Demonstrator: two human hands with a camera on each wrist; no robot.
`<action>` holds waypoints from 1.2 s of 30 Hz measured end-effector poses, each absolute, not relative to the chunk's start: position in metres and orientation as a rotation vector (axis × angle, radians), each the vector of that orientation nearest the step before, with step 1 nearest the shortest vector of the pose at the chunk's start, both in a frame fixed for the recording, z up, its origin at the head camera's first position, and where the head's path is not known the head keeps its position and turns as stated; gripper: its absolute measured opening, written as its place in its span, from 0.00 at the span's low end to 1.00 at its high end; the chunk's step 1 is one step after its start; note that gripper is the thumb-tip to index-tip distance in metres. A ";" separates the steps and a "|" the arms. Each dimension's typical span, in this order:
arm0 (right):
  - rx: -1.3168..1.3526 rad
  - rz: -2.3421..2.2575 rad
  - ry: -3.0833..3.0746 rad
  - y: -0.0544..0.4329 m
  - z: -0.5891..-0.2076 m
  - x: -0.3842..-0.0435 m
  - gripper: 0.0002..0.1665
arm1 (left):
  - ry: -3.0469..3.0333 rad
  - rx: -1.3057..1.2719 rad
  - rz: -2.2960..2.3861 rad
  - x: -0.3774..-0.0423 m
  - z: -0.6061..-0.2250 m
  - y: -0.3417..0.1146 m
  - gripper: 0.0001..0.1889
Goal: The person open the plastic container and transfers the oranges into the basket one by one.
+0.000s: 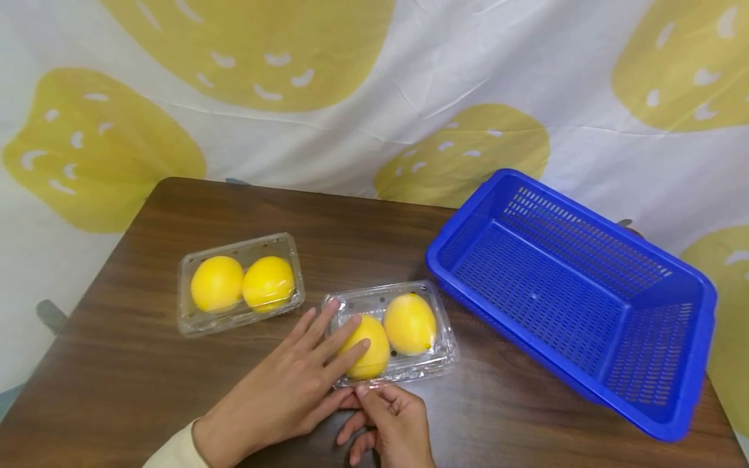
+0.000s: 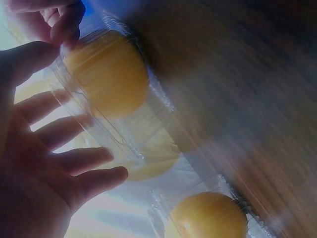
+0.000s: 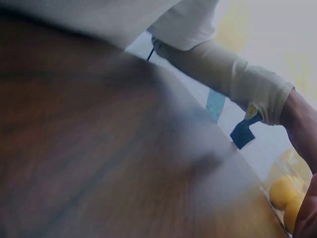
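Note:
A clear plastic clamshell box (image 1: 374, 300) with two lemons (image 1: 411, 324) inside sits on the table in the head view. Across its left part lies my left hand (image 1: 298, 374), fingers straight and spread over the lid. My right hand (image 1: 393, 422) pinches the near edge of this box between thumb and forefinger, its other fingers loosely bent. In the left wrist view, the left hand (image 2: 44, 163) reaches along the box's side, and the right fingertips (image 2: 64, 29) meet at its corner. Only part of the left hand (image 3: 307, 210) shows in the right wrist view.
A second clear clamshell box (image 1: 248, 252) with two lemons (image 1: 218, 284) stands to the left. At the right, a blue plastic basket (image 1: 532, 296) with slotted walls holds nothing. A white cloth (image 1: 328, 143) with yellow prints hangs behind the wooden table (image 1: 140, 325).

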State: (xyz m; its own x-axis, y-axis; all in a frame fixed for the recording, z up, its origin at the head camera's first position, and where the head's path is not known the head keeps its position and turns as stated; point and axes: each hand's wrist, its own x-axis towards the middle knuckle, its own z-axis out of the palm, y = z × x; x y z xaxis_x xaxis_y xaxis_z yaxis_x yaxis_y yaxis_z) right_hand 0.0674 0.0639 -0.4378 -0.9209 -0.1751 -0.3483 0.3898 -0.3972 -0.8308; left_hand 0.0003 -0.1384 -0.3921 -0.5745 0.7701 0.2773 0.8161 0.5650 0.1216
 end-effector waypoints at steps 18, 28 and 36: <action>0.479 -2.401 1.541 0.057 -0.432 0.064 0.13 | -2.497 -1.350 -0.029 0.002 -0.375 -0.127 0.33; 0.420 -2.377 1.524 0.061 -0.435 0.066 0.12 | -2.516 -1.302 0.092 0.009 -0.363 -0.122 0.31; 0.360 -2.292 1.521 0.066 -0.435 0.068 0.23 | -2.675 -1.172 -0.365 0.001 -0.352 -0.134 0.33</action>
